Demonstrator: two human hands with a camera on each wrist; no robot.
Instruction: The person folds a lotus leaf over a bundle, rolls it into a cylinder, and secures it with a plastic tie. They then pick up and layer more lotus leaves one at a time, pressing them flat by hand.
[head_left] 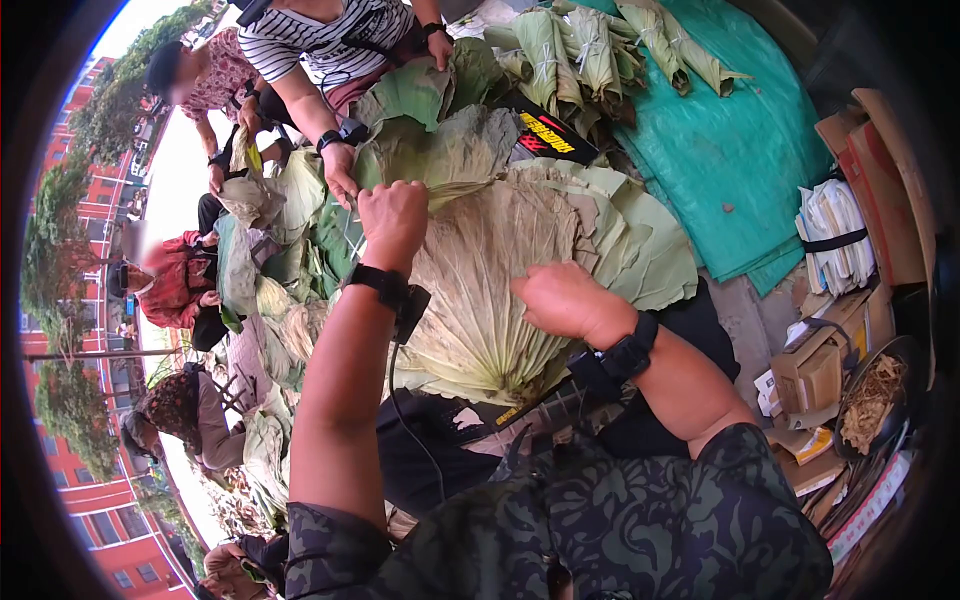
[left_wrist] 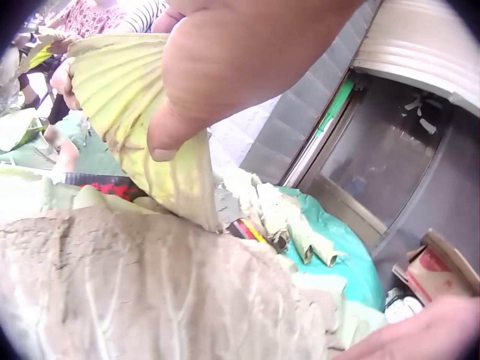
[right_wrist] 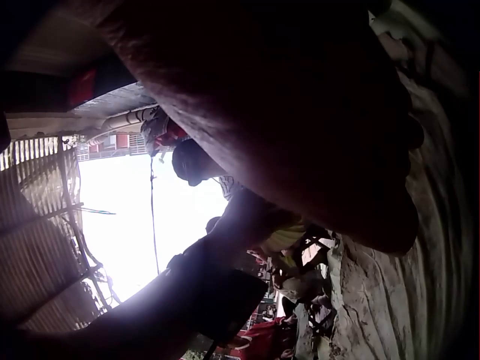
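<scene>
Large dried lotus leaves point(head_left: 480, 290) lie fanned in a stack before me, ribs running toward the near end. Up at the far left edge of the stack is my left hand point(head_left: 393, 215). Its thumb and fingers pinch a yellowish lotus leaf point(left_wrist: 124, 97), which hangs folded in the left wrist view. My right hand point(head_left: 572, 300) is low over the brown top leaf, with its knuckles up and fingertips hidden in the head view. In the right wrist view that hand is a dark shape beside the ribbed leaf point(right_wrist: 382, 300); I cannot tell whether it grips anything.
Opposite, a person in a striped top point(head_left: 330, 40) reaches a hand point(head_left: 340, 172) close to my left hand. Rolled leaf bundles point(head_left: 545, 60) lie by a green tarp point(head_left: 720, 150). Cardboard boxes point(head_left: 805, 375) and a bowl point(head_left: 880, 395) stand at right. Several people sit at left.
</scene>
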